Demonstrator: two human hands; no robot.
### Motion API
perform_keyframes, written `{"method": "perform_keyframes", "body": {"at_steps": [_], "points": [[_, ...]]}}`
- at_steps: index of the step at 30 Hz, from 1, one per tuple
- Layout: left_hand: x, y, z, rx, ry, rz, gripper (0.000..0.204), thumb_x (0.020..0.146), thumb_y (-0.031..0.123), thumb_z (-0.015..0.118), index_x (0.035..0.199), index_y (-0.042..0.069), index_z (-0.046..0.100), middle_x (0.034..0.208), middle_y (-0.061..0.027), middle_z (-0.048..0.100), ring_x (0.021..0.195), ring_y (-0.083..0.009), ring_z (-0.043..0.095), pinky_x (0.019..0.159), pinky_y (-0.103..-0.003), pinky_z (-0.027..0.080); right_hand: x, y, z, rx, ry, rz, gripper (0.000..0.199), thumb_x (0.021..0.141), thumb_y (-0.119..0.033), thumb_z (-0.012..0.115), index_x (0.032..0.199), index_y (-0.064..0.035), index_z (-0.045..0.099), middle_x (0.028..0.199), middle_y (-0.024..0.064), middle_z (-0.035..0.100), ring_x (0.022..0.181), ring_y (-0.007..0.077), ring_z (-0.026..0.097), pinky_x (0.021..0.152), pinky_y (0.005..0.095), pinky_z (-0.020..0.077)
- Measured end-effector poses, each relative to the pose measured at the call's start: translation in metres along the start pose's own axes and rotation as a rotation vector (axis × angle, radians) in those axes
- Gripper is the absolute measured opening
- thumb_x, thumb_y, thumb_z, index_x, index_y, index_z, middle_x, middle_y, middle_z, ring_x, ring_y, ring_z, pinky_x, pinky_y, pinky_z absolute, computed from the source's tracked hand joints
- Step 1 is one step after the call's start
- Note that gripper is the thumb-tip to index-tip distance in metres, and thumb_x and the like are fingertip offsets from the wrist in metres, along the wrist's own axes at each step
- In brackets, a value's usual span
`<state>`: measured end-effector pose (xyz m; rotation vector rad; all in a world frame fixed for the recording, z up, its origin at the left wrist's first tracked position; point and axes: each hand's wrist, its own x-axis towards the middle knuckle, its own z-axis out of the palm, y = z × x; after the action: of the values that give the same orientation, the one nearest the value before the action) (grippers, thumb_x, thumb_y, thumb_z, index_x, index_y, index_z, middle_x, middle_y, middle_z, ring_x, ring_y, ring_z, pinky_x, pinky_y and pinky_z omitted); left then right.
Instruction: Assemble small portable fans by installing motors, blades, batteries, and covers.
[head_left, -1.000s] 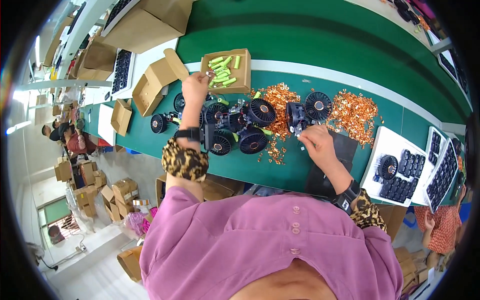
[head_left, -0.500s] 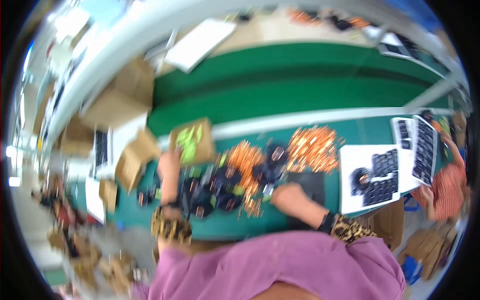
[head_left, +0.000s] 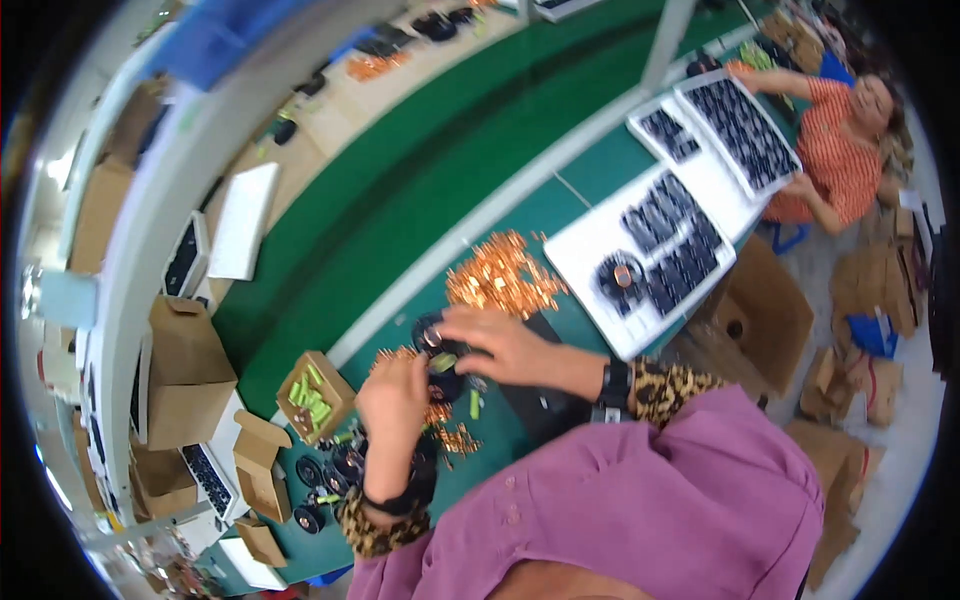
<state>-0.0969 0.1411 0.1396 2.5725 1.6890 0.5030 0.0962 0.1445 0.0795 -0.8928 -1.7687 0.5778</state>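
Note:
My left hand (head_left: 392, 400) is over the parts pile, its fingers drawn together beside a black round part (head_left: 431, 331); what they grip is hidden. From the other side comes my right hand (head_left: 505, 345), fingers stretched over the black part and thumb apart. A green cylinder (head_left: 442, 362) lies between the hands. More black round parts (head_left: 345, 462) are heaped left of my left wrist, mixed with green cylinders. Copper-coloured metal pieces lie in a large heap (head_left: 505, 275) beyond my right hand and a small heap (head_left: 458, 440) nearer me.
A cardboard box (head_left: 342, 392) of green cylinders stands at left, near open cartons (head_left: 185, 375). At right, a white foam tray (head_left: 580, 255) bears rows of black parts. A co-worker in an orange top (head_left: 838, 150) holds another tray (head_left: 785, 172). A green band (head_left: 400, 215) runs behind.
The view has turned toward the right. My left hand has left the box of green cylinders and come close to my right hand, whose fingers now reach over a black part.

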Motion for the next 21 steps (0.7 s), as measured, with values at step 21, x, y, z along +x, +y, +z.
{"method": "perform_keyframes", "body": {"at_steps": [21], "points": [[0.076, 0.204, 0.224, -0.029, -0.093, 1.403, 0.025, 0.07, 0.019, 0.057, 0.089, 0.009, 0.069, 0.117, -0.0042, 0.053, 0.119, -0.0182, 0.04, 0.096, -0.037, 0.033, -0.206, 0.032, -0.189, 0.781, 0.548, 1.096, 0.012, 0.089, -0.013, 0.059, 0.09, -0.0017, 0.056, 0.066, -0.0015, 0.051, 0.056, 0.0051, 0.043, 0.049, 0.0195, 0.0324]]}}
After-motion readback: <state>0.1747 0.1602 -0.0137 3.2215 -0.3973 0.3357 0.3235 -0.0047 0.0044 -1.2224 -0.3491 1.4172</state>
